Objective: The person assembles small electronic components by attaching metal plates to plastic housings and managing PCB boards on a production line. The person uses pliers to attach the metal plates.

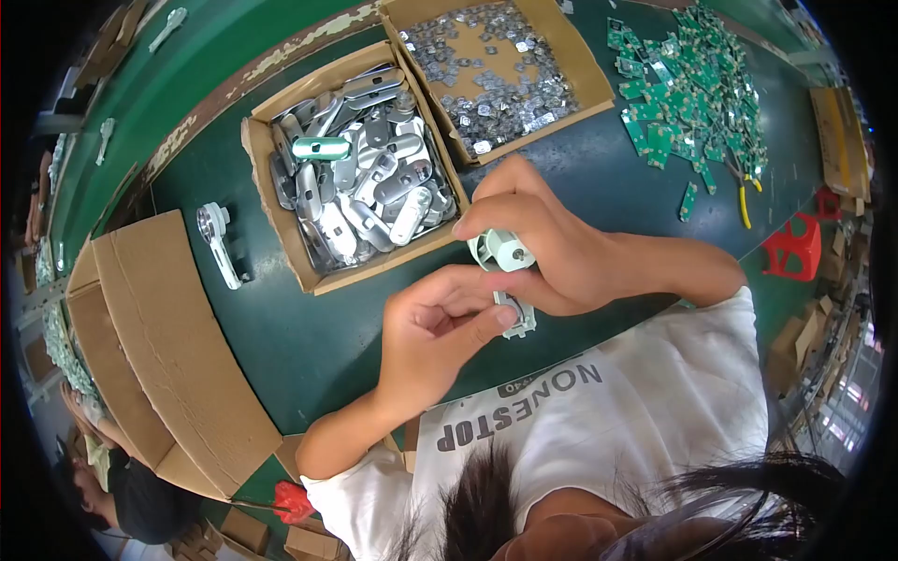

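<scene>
In front of my chest, both hands hold a pale green plastic housing (pixel 517 327). My left hand (pixel 435 323) is closed on its lower part, thumb pressed along the open shell. My right hand (pixel 552 248) curls around its upper end, by a rounded, pale green cylindrical part (pixel 505 251). My fingers hide the middle, so I cannot tell how the two parts join. Beyond my left hand stands a cardboard box of silver and grey oblong covers (pixel 360 182), with one shiny green cover (pixel 321 148) on top.
A shallow cardboard tray (pixel 538 126) holds many small metal parts. Green circuit boards (pixel 692 93) lie heaped at the far right beside yellow-handled pliers (pixel 745 204). A white handled part (pixel 218 243) lies left, near an open carton (pixel 182 346). Another person (pixel 140 496) is at lower left; a red stool (pixel 793 248) stands right.
</scene>
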`<state>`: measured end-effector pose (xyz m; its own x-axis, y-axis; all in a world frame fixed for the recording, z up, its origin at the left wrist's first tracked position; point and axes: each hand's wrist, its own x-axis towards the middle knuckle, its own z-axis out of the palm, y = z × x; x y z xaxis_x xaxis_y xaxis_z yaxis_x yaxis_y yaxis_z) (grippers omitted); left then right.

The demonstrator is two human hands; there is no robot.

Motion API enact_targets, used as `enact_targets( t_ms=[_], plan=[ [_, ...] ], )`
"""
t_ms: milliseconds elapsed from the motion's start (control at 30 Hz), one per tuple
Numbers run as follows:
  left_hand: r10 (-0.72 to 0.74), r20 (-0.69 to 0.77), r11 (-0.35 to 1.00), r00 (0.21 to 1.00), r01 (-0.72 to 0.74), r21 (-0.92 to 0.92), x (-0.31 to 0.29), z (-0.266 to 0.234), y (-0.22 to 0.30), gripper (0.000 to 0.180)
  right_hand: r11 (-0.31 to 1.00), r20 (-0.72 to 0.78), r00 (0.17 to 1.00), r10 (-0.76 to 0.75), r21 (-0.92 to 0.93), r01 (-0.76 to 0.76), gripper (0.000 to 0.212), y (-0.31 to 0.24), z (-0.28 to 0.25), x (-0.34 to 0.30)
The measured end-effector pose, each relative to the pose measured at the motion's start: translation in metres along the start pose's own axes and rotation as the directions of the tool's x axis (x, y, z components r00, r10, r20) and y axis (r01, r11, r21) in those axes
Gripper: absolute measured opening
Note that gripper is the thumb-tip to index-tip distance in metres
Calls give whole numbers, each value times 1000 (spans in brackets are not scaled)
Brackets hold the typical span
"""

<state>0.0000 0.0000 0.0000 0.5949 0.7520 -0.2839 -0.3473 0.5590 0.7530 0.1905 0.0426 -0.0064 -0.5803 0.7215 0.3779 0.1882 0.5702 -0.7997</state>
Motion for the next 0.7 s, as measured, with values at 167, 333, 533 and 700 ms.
enact_targets(
  t_ms=[167,333,533,700],
  plan=[
    [200,-134,950,970,-159,268,3,7,-2,19,994,-23,995,-100,-47,99,44,7,2,4],
    [238,-102,893,966,-177,413,-1,9,-5,18,995,-51,994,-95,-18,94,43,7,6,-1],
    [207,-50,930,977,-181,319,6,3,-1,23,999,-80,996,25,-18,-27,40,2,5,2],
    [230,-110,916,967,-176,361,2,0,-4,26,591,58,845,531,689,-419,39,-17,-4,6]
  ],
)
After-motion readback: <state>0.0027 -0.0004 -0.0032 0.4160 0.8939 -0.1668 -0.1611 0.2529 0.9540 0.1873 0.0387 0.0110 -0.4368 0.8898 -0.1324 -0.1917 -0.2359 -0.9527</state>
